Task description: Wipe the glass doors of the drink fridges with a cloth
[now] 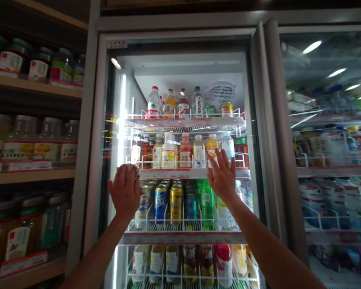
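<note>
I face a lit drinks fridge whose glass door point(114, 120) is closed. My left hand point(125, 196) is raised against the glass at its left side, fingers curled over a pale crumpled wad point(129, 169), perhaps a cloth. My right hand point(222, 174) lies flat on the glass with its fingers spread, level with the second shelf point(171, 173). Behind the glass stand bottles point(185, 151) on the upper shelves. Several cans point(176, 200) and a green bottle point(207, 200) sit on the shelf below my hands.
A second fridge point(331, 140) with a closed glass door stands to the right, behind a metal frame post point(273, 140). To the left, wooden shelves point(33, 176) hold rows of jars and bottles with price tags. A fan grille point(219, 94) sits at the fridge's top.
</note>
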Action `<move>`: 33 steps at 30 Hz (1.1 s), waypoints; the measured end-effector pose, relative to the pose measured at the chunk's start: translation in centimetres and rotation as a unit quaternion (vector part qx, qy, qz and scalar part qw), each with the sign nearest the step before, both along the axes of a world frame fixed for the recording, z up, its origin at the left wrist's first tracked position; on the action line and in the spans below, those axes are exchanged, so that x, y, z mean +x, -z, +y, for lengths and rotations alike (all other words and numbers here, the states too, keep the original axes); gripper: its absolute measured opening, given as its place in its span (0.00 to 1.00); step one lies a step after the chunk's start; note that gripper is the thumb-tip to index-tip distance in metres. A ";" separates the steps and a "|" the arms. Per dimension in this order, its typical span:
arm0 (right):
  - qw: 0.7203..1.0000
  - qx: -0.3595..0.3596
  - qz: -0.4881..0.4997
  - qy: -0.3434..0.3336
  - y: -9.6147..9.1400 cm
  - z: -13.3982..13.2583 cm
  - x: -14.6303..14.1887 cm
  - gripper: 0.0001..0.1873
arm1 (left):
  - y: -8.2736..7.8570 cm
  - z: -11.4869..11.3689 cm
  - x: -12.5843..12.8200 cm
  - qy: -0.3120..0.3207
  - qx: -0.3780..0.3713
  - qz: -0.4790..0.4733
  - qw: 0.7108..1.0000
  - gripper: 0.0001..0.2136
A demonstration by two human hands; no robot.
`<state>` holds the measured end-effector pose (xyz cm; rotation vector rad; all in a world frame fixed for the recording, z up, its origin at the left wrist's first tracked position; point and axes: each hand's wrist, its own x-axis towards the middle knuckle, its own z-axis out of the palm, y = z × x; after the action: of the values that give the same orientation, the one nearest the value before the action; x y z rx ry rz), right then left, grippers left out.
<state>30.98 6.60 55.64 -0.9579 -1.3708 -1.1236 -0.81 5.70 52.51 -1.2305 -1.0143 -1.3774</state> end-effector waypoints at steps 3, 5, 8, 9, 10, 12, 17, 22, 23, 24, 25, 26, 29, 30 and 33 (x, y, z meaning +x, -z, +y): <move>1.000 0.001 0.001 0.002 0.0 -0.1 -0.1 0.23 | -1.2 0.2 0.7 0.022 0.025 -0.069 0.997 0.23; 1.000 0.003 0.002 0.005 0.0 -0.1 -0.1 0.23 | -1.3 0.2 3.5 0.049 0.025 -0.001 0.998 0.23; 1.000 0.005 0.001 0.006 0.0 -0.1 0.0 0.23 | -0.7 0.2 8.3 0.070 0.000 0.141 0.988 0.21; 1.000 0.007 -0.001 0.005 0.0 -0.1 0.1 0.23 | -0.6 0.2 9.3 0.067 -0.005 0.176 0.982 0.20; 1.000 0.008 -0.004 0.004 0.0 -0.1 0.1 0.23 | -0.6 0.2 9.8 0.061 -0.006 0.201 0.978 0.19; 1.000 0.012 -0.009 0.000 0.1 -0.1 0.3 0.24 | -1.3 0.3 9.2 0.043 0.006 0.211 0.977 0.18; 1.000 0.016 -0.008 -0.006 0.1 0.1 0.2 0.26 | -5.2 0.8 4.3 0.036 0.030 0.043 0.998 0.19; 1.000 0.015 -0.004 -0.004 0.1 0.1 0.1 0.24 | -4.8 0.8 8.3 0.044 0.014 0.173 0.984 0.19; 1.000 0.015 -0.004 -0.006 0.2 0.1 0.1 0.25 | -4.3 0.8 9.7 0.043 0.007 0.226 0.973 0.19; 1.000 0.016 -0.004 -0.009 0.2 0.1 0.2 0.25 | -4.0 0.8 10.7 0.042 0.002 0.269 0.962 0.19; 1.000 0.017 -0.005 -0.011 0.2 0.2 0.2 0.25 | -3.9 0.8 11.4 0.041 -0.001 0.297 0.954 0.19; 1.000 0.018 -0.005 -0.013 0.2 0.2 0.3 0.25 | -4.1 0.8 11.6 0.041 -0.003 0.308 0.951 0.19; 1.000 0.020 -0.007 -0.011 0.2 0.1 0.3 0.24 | -6.8 0.9 9.6 0.042 -0.012 0.223 0.974 0.19; 1.000 0.020 -0.007 -0.008 0.2 0.1 0.3 0.24 | -8.1 0.9 8.6 0.046 -0.014 0.169 0.984 0.19; 1.000 0.016 -0.007 -0.002 0.1 0.0 0.2 0.23 | -11.5 1.1 7.2 0.063 -0.002 0.033 0.997 0.20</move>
<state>31.21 6.59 55.49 -0.9245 -1.3621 -1.1476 6.42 6.81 64.02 -1.3526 -0.9077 -1.4219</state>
